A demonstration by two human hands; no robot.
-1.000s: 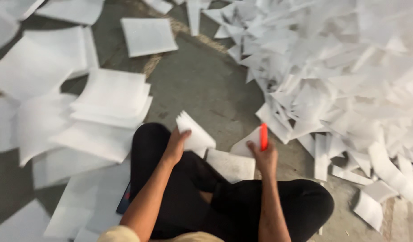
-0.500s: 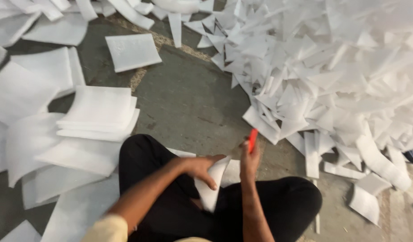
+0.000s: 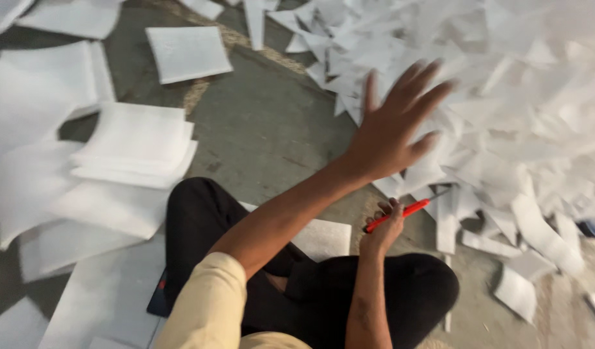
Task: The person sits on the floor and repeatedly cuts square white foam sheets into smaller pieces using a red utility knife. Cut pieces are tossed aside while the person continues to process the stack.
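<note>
My left hand [image 3: 391,126] is stretched out over the floor with its fingers spread wide, empty, hovering at the edge of a big heap of white foam offcuts [image 3: 504,97]. My right hand [image 3: 385,226] rests near my knee, closed around a red-handled cutter [image 3: 401,212] whose blade points right toward the scraps. A square white foam sheet [image 3: 323,238] lies on my lap between my crossed legs in black trousers.
A neat stack of square foam sheets [image 3: 136,145] sits to the left, with more loose sheets around it and one single sheet [image 3: 187,53] farther back. Bare concrete floor [image 3: 271,123] shows in the middle. A dark flat object [image 3: 158,294] lies by my left thigh.
My left hand let go of the foam piece it held at my lap and swung out to the right toward the scrap heap. The right hand lowered the cutter slightly.
</note>
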